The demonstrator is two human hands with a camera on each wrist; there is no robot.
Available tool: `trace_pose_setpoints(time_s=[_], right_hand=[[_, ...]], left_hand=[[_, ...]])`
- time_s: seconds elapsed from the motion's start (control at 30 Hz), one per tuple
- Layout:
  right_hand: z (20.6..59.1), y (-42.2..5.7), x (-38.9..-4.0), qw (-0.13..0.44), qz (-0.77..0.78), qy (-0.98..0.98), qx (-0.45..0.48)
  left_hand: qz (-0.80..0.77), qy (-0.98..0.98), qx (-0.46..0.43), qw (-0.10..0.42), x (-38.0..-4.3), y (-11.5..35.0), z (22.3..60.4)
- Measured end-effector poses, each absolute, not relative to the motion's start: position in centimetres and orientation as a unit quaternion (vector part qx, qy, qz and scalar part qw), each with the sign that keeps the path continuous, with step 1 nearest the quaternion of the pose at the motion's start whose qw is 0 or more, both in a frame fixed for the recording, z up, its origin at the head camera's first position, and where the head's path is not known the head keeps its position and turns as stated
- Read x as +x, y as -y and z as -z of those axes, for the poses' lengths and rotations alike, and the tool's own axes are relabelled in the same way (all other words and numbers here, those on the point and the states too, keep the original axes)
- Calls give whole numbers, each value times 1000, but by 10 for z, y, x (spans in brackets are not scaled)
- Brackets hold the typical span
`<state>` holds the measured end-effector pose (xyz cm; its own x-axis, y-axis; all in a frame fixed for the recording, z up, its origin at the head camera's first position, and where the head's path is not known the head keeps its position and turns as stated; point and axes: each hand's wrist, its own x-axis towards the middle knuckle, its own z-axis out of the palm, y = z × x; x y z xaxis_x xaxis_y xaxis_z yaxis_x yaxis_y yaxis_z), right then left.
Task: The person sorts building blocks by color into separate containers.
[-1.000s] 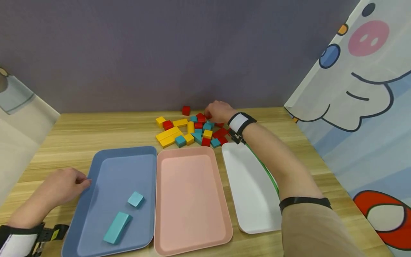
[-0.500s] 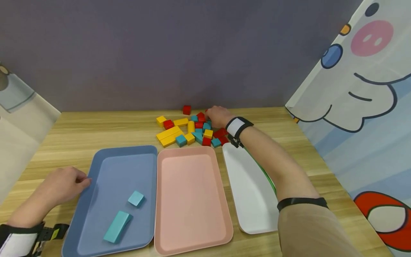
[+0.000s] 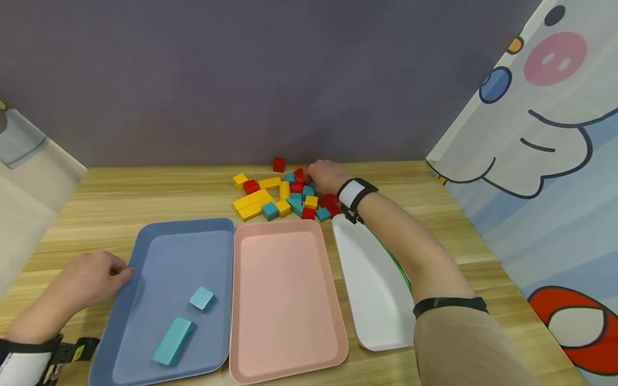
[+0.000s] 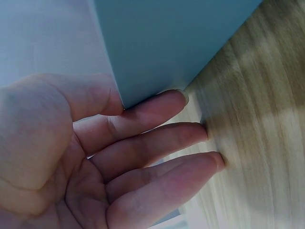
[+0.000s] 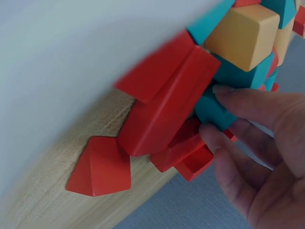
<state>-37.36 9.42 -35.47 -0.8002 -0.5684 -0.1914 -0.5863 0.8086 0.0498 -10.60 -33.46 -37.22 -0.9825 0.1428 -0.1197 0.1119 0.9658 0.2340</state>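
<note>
Look left of the pink tray (image 3: 289, 305): the left hand (image 3: 92, 279) pinches the outer rim of the blue tray (image 3: 185, 257), thumb inside, index finger outside, presumably to steady it. In that blue tray, just beside the pink tray, lie a long teal block (image 3: 173, 342) and a teal cube (image 3: 203, 299), apart, as if laid in loosely. Beyond the pink tray's far edge, the block pile (image 3: 294, 206) spreads over the bench (image 3: 145, 193), and at its right end the right hand (image 3: 327, 176) is narrow, thumb and index finger pinching a teal block (image 5: 213, 112); a fingertip grip probably suits such crowded neighbours. Right of the pink tray, just apart, sits the white tray (image 3: 374, 289), partly hidden under the right forearm (image 3: 405, 241) reaching across.
</note>
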Motion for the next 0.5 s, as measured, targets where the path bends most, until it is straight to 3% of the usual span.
trace_pose_setpoints(time_s=[0.27, 0.5], right_hand=[[353, -93, -374, 74, -50, -948, -304], [320, -82, -370, 37, -15, -947, -320]], left_hand=[[-117, -988, 61, 74, -104, 335, 371], [-118, -988, 63, 78, -105, 335, 369]])
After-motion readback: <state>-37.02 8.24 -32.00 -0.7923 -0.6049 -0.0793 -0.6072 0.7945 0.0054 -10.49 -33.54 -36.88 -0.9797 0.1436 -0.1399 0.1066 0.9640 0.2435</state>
